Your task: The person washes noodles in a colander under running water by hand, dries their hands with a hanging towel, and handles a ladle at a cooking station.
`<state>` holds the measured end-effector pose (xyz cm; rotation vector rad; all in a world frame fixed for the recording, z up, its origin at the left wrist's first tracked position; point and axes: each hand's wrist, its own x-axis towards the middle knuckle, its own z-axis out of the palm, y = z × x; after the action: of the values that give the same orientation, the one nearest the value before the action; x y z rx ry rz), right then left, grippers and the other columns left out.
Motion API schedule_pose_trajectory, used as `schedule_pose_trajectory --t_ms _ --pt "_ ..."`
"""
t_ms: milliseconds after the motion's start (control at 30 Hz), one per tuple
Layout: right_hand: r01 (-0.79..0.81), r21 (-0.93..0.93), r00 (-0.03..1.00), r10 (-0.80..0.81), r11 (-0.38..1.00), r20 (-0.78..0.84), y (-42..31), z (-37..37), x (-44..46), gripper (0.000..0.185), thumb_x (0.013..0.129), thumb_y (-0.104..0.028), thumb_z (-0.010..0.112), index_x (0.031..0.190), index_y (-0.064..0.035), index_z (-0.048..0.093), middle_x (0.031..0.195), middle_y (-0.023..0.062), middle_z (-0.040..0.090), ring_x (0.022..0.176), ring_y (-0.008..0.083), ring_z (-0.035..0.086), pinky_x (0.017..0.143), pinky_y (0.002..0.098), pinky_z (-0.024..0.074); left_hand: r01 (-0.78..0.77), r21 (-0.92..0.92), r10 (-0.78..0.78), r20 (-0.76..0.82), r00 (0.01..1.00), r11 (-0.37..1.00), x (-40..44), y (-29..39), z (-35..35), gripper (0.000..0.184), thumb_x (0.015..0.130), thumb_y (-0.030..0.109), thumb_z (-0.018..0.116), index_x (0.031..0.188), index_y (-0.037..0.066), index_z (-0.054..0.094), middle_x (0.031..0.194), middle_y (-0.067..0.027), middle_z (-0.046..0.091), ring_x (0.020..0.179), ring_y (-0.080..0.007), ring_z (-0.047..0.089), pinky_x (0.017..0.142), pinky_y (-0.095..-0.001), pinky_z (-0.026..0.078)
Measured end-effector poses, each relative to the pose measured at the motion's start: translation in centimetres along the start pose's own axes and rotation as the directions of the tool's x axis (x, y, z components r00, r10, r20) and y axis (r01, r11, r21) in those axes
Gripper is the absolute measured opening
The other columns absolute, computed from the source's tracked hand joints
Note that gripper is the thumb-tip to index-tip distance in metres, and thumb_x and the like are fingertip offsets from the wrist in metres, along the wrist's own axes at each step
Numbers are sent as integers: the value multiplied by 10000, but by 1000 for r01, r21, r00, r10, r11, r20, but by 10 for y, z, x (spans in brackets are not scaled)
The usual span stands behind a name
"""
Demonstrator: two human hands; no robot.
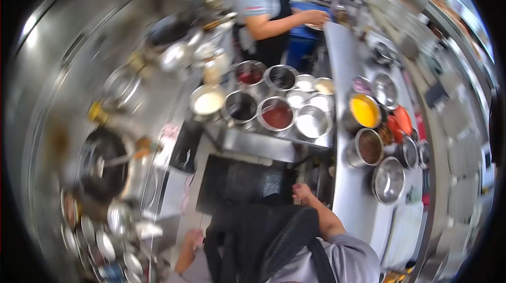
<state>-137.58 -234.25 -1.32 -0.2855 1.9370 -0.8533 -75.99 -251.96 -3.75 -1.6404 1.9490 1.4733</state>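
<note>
My left hand (pixel 194 238) hangs low at my left side, beside the stove counter. Motion blur smears its fingers, and I see nothing in it. My right hand (pixel 302 192) is held forward of my body, its fingers curled in, with no object visible in them. It is nearest to the dark front below the steel counter (pixel 341 198), and whether it touches that is unclear. A black mat (pixel 232 183) lies on the floor ahead of me.
Ahead, a steel stand (pixel 258 145) bears several pots, including a pot of red sauce (pixel 276 117). A person (pixel 263 9) stands behind it. At left is a wok (pixel 105 164); at right are a yellow-filled pot (pixel 365 111) and a steel bowl (pixel 389 180).
</note>
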Motion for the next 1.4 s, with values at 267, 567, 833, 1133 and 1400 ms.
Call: schedule_pose_trajectory --t_ms 267,567,833,1133,1400 --pt "-103 103 994 99 989 43 -20 -7 -22 301 844 -64 608 1135 -28 677 876 95 711 736 193 705 642 326 575 -78 20 74 160 984 997 136 101 -40 153 890 123 523 818 113 657 730 -23 623 607 -171 602 485 -311 430" --pt "-361 -299 889 229 884 -396 160 12 -111 200 750 -190 729 865 -28 754 865 190 725 849 296 723 726 418 576 -225 263 28 590 807 938 285 313 -97 153 883 221 710 830 79 729 764 -10 664 651 -152 637 524 -289 477" --pt "-55 660 617 545 749 -568 -28 97 -226 119 859 -106 697 846 10 715 675 97 673 571 154 635 515 308 506 -360 325 -78 826 558 875 348 421 -72 148 915 232 685 948 94 728 759 -8 659 655 -124 609 582 -297 507" --pt "29 366 237 349 930 -907 -92 122 -386 129 840 -47 688 953 6 719 772 23 679 678 84 588 622 266 490 -513 751 -450 659 602 415 405 369 -77 231 867 315 714 964 106 729 932 -10 701 786 -184 665 642 -361 538" --pt "-111 -245 -366 -269 963 -891 -225 158 -596 105 906 -34 624 1004 -6 651 921 29 584 806 121 528 752 258 435 -954 299 -151 943 298 -14 393 408 -41 182 724 179 719 896 122 706 859 -105 720 769 -324 670 684 -463 525"
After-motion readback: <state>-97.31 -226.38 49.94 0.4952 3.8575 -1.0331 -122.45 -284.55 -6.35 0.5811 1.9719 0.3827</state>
